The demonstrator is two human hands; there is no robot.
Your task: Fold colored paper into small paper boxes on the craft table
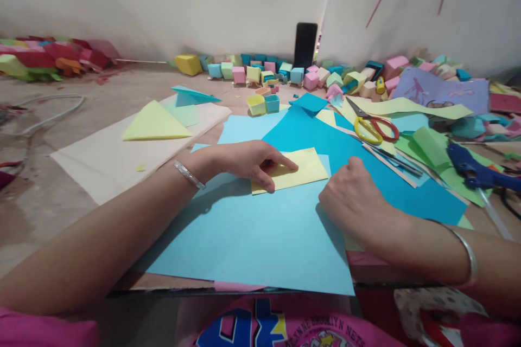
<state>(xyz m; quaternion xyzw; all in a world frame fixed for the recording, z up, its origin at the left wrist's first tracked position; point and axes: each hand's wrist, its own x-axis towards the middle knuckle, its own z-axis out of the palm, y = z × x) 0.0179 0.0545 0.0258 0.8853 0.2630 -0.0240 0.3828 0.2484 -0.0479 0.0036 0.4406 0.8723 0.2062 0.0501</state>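
A folded yellow strip of paper [306,169] lies on a large light blue sheet [252,238] in front of me. My left hand [254,162] presses the strip down, index finger stretched across it and thumb at its near edge; the other fingers curl under. To the right of the strip, my right hand [354,200] is closed in a fist just over the light blue sheet, its knuckles apart from the yellow paper. Whatever is inside that fist, if anything, is hidden. A darker blue sheet [415,195] spreads behind and beside it.
Scissors [371,124] and a pen [401,162] lie on paper scraps to the right, near a blue glue gun [480,171]. On the left, a yellow folded triangle [157,124] rests on a pale sheet [93,160]. Several small paper boxes [239,75] and an upright phone [305,46] line the wall.
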